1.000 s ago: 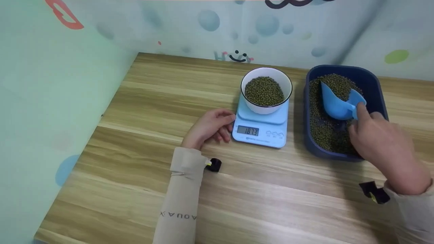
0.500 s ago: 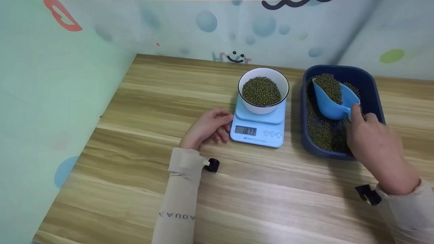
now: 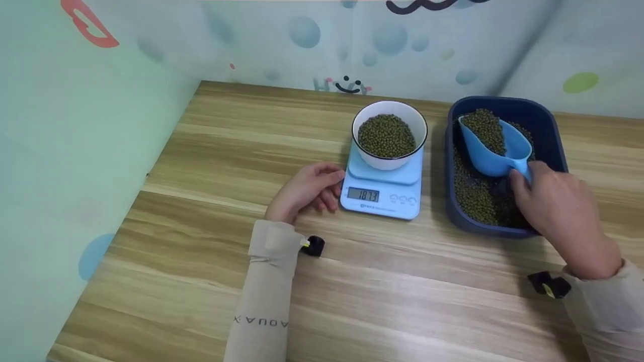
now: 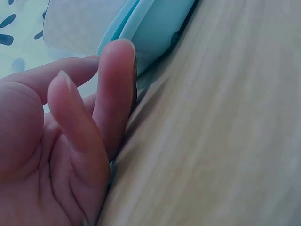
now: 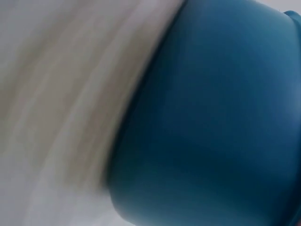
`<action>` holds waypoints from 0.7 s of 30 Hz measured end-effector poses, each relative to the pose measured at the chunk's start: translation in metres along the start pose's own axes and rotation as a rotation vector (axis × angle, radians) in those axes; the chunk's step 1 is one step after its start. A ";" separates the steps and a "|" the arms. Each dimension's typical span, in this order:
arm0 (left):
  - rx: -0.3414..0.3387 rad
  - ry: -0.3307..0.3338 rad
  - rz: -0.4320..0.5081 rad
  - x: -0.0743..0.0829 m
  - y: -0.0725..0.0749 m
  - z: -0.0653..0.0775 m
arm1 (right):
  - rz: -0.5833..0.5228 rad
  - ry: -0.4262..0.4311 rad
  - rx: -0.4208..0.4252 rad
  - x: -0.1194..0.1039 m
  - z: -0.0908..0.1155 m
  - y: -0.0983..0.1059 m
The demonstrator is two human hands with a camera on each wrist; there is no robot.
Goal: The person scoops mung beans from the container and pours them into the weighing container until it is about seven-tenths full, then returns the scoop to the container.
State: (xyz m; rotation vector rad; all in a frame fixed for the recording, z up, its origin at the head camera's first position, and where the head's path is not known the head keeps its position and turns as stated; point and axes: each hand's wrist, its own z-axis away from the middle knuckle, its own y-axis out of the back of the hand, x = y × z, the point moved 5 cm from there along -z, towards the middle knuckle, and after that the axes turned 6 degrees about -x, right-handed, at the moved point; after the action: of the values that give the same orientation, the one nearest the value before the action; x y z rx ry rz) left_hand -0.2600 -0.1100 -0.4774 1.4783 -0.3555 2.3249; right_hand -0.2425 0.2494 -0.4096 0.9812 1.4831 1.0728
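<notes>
My right hand (image 3: 558, 211) grips the handle of a light blue scoop (image 3: 490, 158) inside a dark blue tub (image 3: 455, 201). Small green beans (image 3: 485, 128), like mung beans, are heaped toward the scoop's lip. More loose beans cover part of the tub's floor. Just left of it, a light blue kitchen scale (image 3: 385, 203) reads 1873 on its display, decimal point not readable. On the scale stands a white bowl (image 3: 423, 125) with a dark rim, partly filled with the same beans. My left hand (image 3: 309, 186) rests on its side on the table, fingers loosely bent, fingertips right at the scale's left edge.
The wood-grain table (image 3: 201, 211) runs back to a printed wall sheet (image 3: 261, 45) and left to a pale green wall (image 3: 90, 130). In the right wrist view the tub's outer wall (image 5: 216, 117) fills much of the picture.
The scoop has shifted left and levelled, and now carries a heap of beans. My right index finger has drawn back from the scoop's handle top. The left hand stays by the scale.
</notes>
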 end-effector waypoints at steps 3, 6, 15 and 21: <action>0.003 -0.009 -0.015 0.000 -0.001 0.000 | -0.015 -0.021 0.006 0.001 0.001 0.003; 0.010 -0.015 -0.025 -0.006 0.001 -0.005 | -0.014 -0.030 0.030 0.001 0.003 0.007; 0.023 -0.018 -0.049 -0.005 0.001 -0.005 | -0.008 -0.037 0.073 -0.001 0.009 0.031; 0.046 -0.016 -0.047 -0.004 0.002 -0.004 | -0.020 -0.067 0.097 -0.002 0.015 0.054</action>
State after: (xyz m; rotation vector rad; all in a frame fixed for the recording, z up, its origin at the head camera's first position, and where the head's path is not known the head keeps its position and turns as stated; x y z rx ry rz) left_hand -0.2629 -0.1110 -0.4826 1.5114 -0.2704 2.3003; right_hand -0.2244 0.2645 -0.3586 1.0585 1.4985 0.9521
